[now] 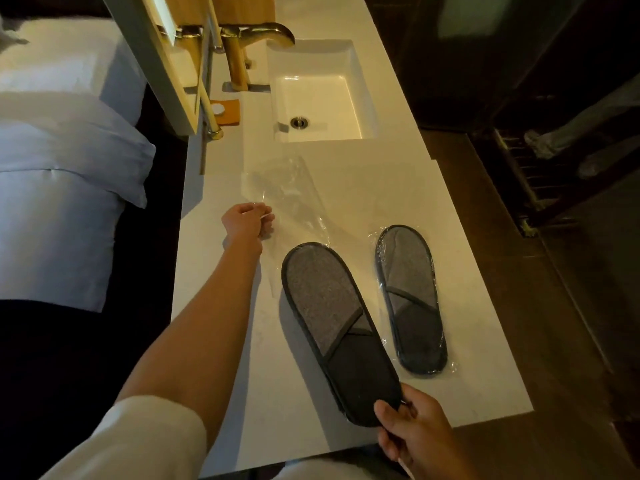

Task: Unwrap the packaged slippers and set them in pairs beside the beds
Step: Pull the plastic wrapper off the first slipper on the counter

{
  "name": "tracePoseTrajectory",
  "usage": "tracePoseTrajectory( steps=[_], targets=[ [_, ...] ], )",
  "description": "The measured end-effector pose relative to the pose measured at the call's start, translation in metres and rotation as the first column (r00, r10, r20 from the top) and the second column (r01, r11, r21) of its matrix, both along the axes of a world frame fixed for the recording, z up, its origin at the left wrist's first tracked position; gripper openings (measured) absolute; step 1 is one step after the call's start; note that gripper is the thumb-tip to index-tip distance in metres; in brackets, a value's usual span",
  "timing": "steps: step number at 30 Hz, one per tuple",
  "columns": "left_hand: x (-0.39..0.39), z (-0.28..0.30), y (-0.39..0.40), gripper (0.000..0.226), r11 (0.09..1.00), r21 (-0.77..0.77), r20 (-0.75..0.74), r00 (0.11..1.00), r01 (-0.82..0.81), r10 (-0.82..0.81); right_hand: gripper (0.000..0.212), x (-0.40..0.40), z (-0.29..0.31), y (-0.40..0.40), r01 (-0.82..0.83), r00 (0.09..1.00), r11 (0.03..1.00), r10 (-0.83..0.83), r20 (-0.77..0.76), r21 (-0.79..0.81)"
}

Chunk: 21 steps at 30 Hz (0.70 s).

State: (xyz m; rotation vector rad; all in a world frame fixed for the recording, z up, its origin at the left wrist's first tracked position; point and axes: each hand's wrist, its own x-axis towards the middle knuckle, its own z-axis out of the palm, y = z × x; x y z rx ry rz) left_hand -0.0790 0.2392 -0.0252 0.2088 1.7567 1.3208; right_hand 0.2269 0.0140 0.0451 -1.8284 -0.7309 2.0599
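Observation:
A grey unwrapped slipper [332,313] with a dark rim is held flat just above the white counter [221,306]. My right hand [412,434] grips its dark toe end at the counter's near edge. An empty clear plastic wrapper [284,188] lies crumpled on the counter below the sink, and my left hand [247,221] pinches its near corner. To the right lies a second grey slipper [410,299], still inside its clear plastic wrap.
A white rectangular sink [318,98] with a brass tap [256,39] is set in the far part of the counter. A bed with white pillows [65,161] stands at the left. Dark wooden floor [519,271] runs along the right.

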Motion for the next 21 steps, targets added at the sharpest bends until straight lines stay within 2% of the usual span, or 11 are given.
tracePoseTrajectory(
  steps=[2,6,9,11,12,14,15,16,18,21],
  targets=[
    [0.001,-0.001,0.008,0.017,1.0,-0.009,-0.019,1.0,-0.011,0.011,0.019,0.002,-0.001,-0.001,-0.03,1.0,0.999,0.03,-0.006,-0.012],
    [-0.003,-0.004,0.014,0.013,1.0,0.002,-0.063,0.998,-0.02,0.021,0.021,0.006,0.001,-0.006,-0.068,0.998,0.998,0.068,-0.015,-0.011],
    [-0.009,-0.011,0.014,0.017,0.999,0.042,-0.104,0.994,-0.021,0.026,0.023,0.007,0.001,-0.012,-0.056,0.998,0.998,0.056,-0.04,-0.006],
    [-0.02,-0.018,0.013,0.019,1.0,0.016,-0.158,0.987,-0.006,0.009,0.023,0.008,0.0,-0.017,-0.051,0.997,0.999,0.051,-0.052,0.006],
    [-0.029,-0.027,0.014,0.023,1.0,-0.01,-0.178,0.984,-0.01,0.008,0.023,0.009,0.0,-0.019,-0.053,0.997,0.998,0.054,-0.054,0.013],
    [-0.052,-0.055,0.015,0.051,0.996,-0.056,-0.195,0.979,-0.068,0.056,0.02,0.011,-0.001,-0.022,-0.069,0.996,0.997,0.07,-0.048,0.022],
    [-0.061,-0.064,0.011,0.055,0.991,-0.079,-0.208,0.974,-0.112,0.093,0.019,0.011,-0.003,-0.023,-0.076,0.996,0.997,0.077,-0.04,0.027],
    [-0.062,-0.06,0.002,0.05,0.984,-0.091,-0.225,0.965,-0.155,0.131,0.018,0.011,-0.004,-0.025,-0.077,0.996,0.997,0.078,-0.036,0.032],
    [-0.04,-0.018,-0.03,0.034,0.974,-0.093,-0.253,0.951,-0.208,0.179,0.02,0.008,-0.009,-0.028,-0.061,0.997,0.998,0.062,-0.045,0.023],
    [0.0,0.006,-0.086,0.024,0.976,0.014,-0.199,0.956,-0.219,0.218,0.021,0.001,-0.019,-0.032,0.006,0.997,1.0,-0.008,-0.079,-0.031]
  ],
)
